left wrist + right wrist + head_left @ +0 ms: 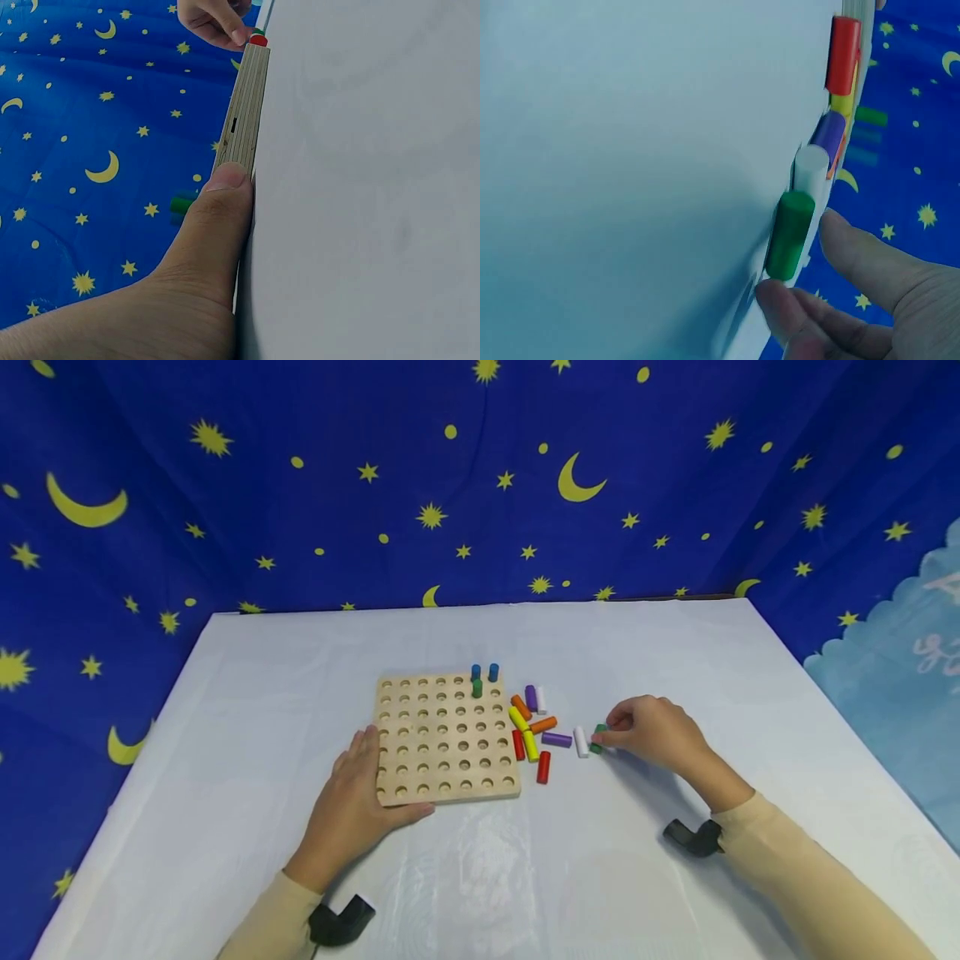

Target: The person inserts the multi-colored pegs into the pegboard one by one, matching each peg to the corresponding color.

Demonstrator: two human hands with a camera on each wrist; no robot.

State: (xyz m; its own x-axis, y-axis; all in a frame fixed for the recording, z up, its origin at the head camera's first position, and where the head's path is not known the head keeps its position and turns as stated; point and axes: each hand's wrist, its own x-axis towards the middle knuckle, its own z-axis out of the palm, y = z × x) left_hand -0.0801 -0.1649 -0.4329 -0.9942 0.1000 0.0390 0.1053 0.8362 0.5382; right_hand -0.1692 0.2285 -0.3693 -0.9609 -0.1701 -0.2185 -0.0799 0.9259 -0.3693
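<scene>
A square wooden pegboard (415, 737) with rows of holes lies on the table. Two blue pegs (493, 672) and one green peg (477, 689) stand upright near its far right corner. My left hand (348, 810) rests against the board's near left corner, fingers along the left side and a straight thumb on the front edge. To the right, my right hand (656, 732) is at another green peg (790, 236) lying on the table. Thumb and forefinger are spread around that peg, with a gap visible on the thumb side. A white peg (581, 742) lies beside it.
Between board and right hand lie loose pegs: red (543, 767), yellow (531, 747), orange (543, 724), purple (557, 740) and another white one (542, 700). A blue curtain (480, 485) with moons and stars hangs behind the white table (300, 652).
</scene>
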